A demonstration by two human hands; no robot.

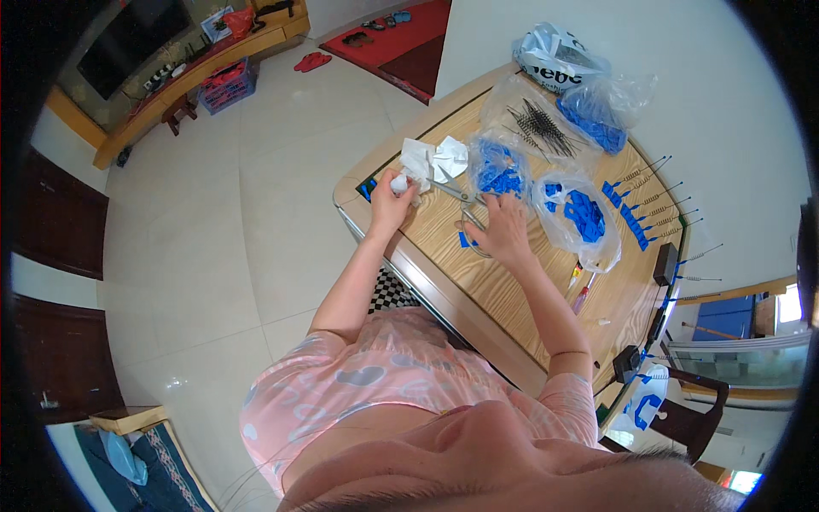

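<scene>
My left hand is closed around a small white bottle-like object at the table's near left edge. Crumpled white tissue lies just beyond it. My right hand is over the table with thumb and fingers apart, fingertips near a clear bag of blue pieces. Metal scissors lie between my hands, their handles partly under my right hand. A small blue piece is by my right thumb. A second open clear bag with blue strips stands right of my right hand.
Thin black spiral-ended rods lie on plastic at the back. Several springy rods in blue pieces line the right edge, near black blocks. A printed plastic bag stands at the far corner. A pen-like tool lies nearer me.
</scene>
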